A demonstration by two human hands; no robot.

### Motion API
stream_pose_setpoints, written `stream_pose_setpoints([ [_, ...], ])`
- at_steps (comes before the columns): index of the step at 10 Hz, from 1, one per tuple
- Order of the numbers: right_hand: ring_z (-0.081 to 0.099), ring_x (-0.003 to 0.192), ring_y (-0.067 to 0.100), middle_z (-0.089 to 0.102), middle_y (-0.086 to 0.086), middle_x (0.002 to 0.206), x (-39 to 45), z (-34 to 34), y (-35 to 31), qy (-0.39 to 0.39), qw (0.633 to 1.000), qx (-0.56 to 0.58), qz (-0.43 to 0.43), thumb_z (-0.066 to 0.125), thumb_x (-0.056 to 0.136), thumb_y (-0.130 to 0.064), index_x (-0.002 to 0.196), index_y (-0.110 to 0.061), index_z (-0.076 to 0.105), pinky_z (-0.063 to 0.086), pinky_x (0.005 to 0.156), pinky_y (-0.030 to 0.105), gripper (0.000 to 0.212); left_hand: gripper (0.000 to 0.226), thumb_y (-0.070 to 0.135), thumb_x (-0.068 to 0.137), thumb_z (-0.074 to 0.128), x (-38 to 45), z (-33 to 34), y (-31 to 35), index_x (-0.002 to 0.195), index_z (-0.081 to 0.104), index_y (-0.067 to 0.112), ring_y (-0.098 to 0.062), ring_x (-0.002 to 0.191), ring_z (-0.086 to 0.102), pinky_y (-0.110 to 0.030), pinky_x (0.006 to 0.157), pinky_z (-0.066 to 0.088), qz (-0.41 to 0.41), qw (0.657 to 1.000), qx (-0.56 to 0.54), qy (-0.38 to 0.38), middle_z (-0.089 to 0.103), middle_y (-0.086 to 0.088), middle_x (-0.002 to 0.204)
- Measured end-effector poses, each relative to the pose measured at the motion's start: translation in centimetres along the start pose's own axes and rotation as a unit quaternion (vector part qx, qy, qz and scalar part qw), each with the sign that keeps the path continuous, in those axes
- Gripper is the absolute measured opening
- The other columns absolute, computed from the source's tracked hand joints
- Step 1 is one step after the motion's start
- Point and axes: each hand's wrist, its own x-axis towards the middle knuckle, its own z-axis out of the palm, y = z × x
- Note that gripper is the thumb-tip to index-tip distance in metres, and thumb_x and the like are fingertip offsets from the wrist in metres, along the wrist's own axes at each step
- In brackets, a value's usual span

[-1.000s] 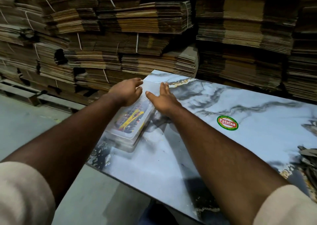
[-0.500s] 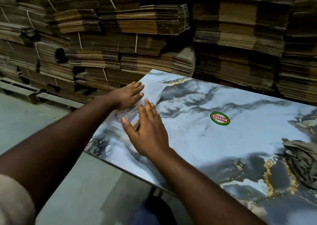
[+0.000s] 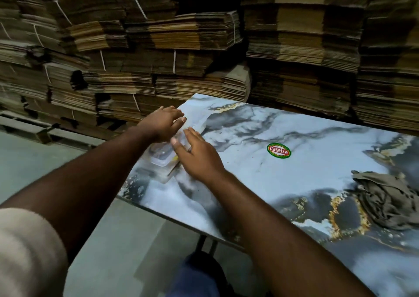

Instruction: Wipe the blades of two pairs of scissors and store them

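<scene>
Right now both hands are over a clear plastic box [image 3: 161, 158] that sits near the left edge of the marbled surface [image 3: 306, 167]. The left hand [image 3: 163, 124] lies flat over the far end of the box, with its fingers [image 3: 179, 121] straight and loose, gripping nothing. The right hand [image 3: 199, 158] is over the near right side of the box, and its fingers [image 3: 192, 135] are straight and loose too, holding nothing. I cannot tell if the palms press on the lid or are just above it. The box is blurry. A bit of yellow [image 3: 175, 158] shows through the plastic beside the right hand, but I cannot tell what it is, so the scissors cannot be made out.

A round red and green sticker [image 3: 279, 151] is stuck on the surface, well to the right of the hands. A crumpled brown cloth [image 3: 390, 199] lies at the far right side. Big stacks of flat cardboard [image 3: 181, 47] stand behind the surface.
</scene>
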Motion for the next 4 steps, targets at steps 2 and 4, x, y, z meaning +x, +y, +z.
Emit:
stream_pose_setpoints([
  [2, 0.061, 0.132, 0.024, 0.066, 0.001, 0.146, 0.0, -7.1, 5.7, 0.117, 0.993, 0.005, 0.024, 0.064, 0.100, -0.043, 0.144, -0.023, 0.064, 0.049, 0.110, 0.036, 0.048, 0.042, 0.038, 0.108, 0.053, 1.6, 0.4, 5.7, 0.143, 0.062, 0.017, -0.025, 0.132, 0.061, -0.029, 0.098, 0.044, 0.045, 0.993, -0.073, 0.076, 0.064, -0.004, 0.146],
  [4, 0.066, 0.126, 0.022, 0.071, 0.001, 0.138, 1.6, -15.0, 15.4, 0.165, 0.982, -0.035, 0.083, 0.067, 0.099, -0.038, 0.137, -0.021, 0.069, 0.050, 0.104, 0.032, 0.041, 0.045, 0.042, 0.104, 0.058, 9.2, 3.4, 13.9, 0.145, 0.059, 0.025, -0.022, 0.137, 0.057, -0.041, 0.111, 0.047, 0.108, 0.985, -0.110, 0.083, 0.063, 0.000, 0.148],
])
